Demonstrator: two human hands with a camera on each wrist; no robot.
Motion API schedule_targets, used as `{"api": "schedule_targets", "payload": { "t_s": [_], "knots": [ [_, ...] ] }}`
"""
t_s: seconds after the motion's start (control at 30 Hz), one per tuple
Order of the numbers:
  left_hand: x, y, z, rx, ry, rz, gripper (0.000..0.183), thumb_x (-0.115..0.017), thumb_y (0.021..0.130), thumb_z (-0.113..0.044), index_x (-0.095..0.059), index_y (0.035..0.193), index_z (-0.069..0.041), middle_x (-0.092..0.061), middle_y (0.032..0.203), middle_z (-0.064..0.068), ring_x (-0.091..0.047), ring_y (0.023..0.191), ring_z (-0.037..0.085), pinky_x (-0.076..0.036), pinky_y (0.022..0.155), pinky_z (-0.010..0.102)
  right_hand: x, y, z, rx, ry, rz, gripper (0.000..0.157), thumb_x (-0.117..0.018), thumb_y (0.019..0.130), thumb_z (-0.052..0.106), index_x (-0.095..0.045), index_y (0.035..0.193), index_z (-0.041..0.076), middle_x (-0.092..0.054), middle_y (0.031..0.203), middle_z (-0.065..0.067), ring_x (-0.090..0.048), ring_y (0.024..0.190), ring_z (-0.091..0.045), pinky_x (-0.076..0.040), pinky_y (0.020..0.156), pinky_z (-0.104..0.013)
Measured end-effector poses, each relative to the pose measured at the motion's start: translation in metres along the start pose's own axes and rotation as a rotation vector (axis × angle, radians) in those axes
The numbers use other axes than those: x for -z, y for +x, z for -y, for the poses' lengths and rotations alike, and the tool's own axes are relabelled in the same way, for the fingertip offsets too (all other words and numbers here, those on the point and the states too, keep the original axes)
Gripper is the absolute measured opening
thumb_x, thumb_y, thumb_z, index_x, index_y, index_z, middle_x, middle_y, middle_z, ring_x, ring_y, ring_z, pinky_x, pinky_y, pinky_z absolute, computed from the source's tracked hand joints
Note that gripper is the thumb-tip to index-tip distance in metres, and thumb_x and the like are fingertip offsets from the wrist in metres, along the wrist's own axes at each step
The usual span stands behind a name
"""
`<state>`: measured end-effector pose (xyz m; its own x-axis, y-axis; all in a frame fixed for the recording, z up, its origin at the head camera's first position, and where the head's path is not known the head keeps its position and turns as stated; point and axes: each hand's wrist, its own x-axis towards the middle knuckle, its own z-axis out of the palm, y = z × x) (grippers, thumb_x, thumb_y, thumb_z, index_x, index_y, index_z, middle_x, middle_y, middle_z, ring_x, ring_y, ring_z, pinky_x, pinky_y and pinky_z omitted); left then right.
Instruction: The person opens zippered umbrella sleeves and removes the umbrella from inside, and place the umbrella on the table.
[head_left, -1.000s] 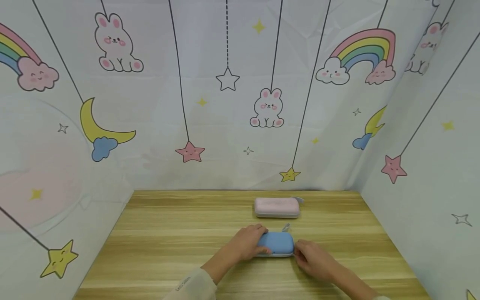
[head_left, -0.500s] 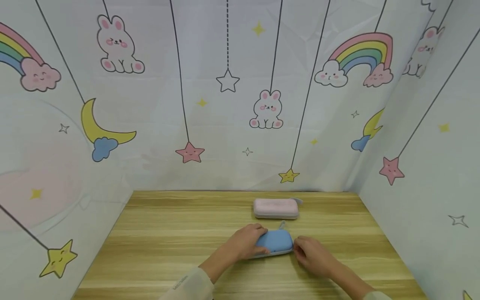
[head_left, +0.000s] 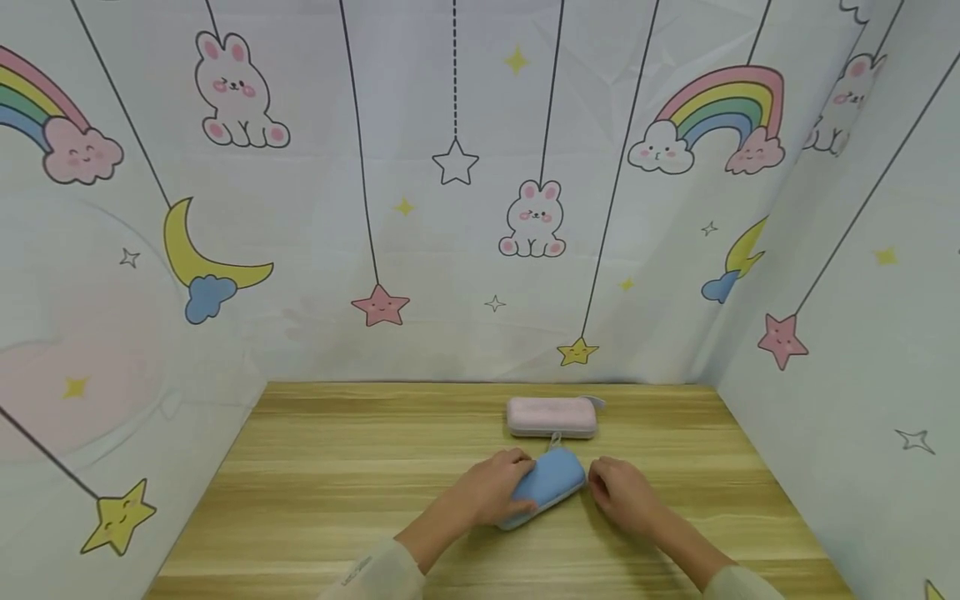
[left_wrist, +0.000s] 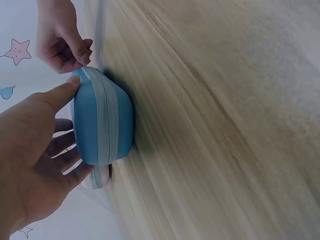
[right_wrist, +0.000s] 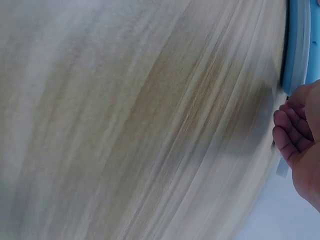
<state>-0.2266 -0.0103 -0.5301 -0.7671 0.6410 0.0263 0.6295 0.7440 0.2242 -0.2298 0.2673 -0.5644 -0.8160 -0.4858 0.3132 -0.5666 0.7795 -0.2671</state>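
Observation:
A blue zip case [head_left: 555, 477] lies slanted on the wood-grain table, its right end turned toward the back. My left hand [head_left: 495, 486] grips its left end, thumb on the near side and fingers over the far side. A pale zipper band [left_wrist: 105, 120] runs along the case's edge in the left wrist view. At the case's right end, my right hand [head_left: 622, 494] pinches the small zipper pull [left_wrist: 84, 65] between thumb and curled forefinger; the fingers hide most of the pull. From the case's far side a grey wrist loop [head_left: 556, 440] sticks out.
A pink zip case [head_left: 552, 417] with a grey strap [head_left: 595, 402] lies just behind the blue one. The table [head_left: 337, 467] ends at a white backdrop [head_left: 315, 208] printed with rabbits, stars and rainbows, and a side wall [head_left: 885, 375] stands on the right.
The blue case has turned counterclockwise, its right end swinging away from me and its loop nearing the pink case. My right hand has moved slightly toward the back along with that end.

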Motion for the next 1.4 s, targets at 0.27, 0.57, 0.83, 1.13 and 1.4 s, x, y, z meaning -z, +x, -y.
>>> {"api": "schedule_targets", "payload": {
  "t_s": [0.27,0.57,0.83,1.13,1.4],
  "knots": [
    [0.001,-0.005,-0.008,-0.009,0.001,-0.004,0.072,-0.063,0.091,-0.057,-0.051,0.145,-0.011,-0.046,0.147,0.003,-0.047,0.133,0.017,-0.047,0.102,0.034,-0.003,0.006,-0.003,-0.060,-0.011,-0.056,0.022,-0.072,0.083,0.001,-0.059,0.076,0.017,-0.046,0.069,0.013,-0.042,0.061,-0.002,-0.040,0.054,-0.022],
    [0.001,-0.008,-0.014,-0.001,-0.013,-0.009,0.072,-0.061,0.092,-0.057,-0.050,0.145,-0.009,-0.045,0.149,0.006,-0.048,0.133,0.018,-0.046,0.103,0.033,-0.014,0.013,-0.008,-0.055,-0.028,-0.156,0.021,-0.074,0.081,-0.001,-0.062,0.079,0.015,-0.052,0.073,0.010,-0.048,0.064,-0.003,-0.045,0.056,-0.024],
    [-0.003,-0.013,-0.015,-0.016,0.018,-0.011,0.077,-0.055,0.092,-0.063,-0.048,0.147,-0.010,-0.039,0.153,0.008,-0.044,0.137,0.019,-0.045,0.104,0.034,-0.017,0.017,-0.007,-0.016,-0.034,-0.201,0.020,-0.074,0.082,-0.003,-0.062,0.080,0.013,-0.052,0.075,0.008,-0.047,0.064,-0.005,-0.045,0.056,-0.024],
    [-0.001,-0.020,-0.021,-0.051,0.005,-0.008,0.078,-0.060,0.090,-0.062,-0.046,0.147,-0.010,-0.035,0.157,0.010,-0.039,0.141,0.022,-0.041,0.108,0.036,-0.021,0.024,-0.008,0.025,-0.045,-0.223,0.016,-0.073,0.082,-0.004,-0.065,0.084,0.009,-0.056,0.081,0.004,-0.054,0.070,-0.010,-0.049,0.062,-0.030],
    [-0.004,-0.021,-0.027,-0.036,-0.061,0.016,0.088,-0.066,0.083,-0.067,-0.045,0.148,-0.012,-0.032,0.157,0.014,-0.038,0.141,0.028,-0.044,0.106,0.039,-0.022,0.035,-0.007,-0.045,-0.053,-0.171,0.014,-0.075,0.084,0.002,-0.067,0.084,0.014,-0.059,0.081,0.007,-0.058,0.072,-0.010,-0.051,0.065,-0.032]
  ]
}}
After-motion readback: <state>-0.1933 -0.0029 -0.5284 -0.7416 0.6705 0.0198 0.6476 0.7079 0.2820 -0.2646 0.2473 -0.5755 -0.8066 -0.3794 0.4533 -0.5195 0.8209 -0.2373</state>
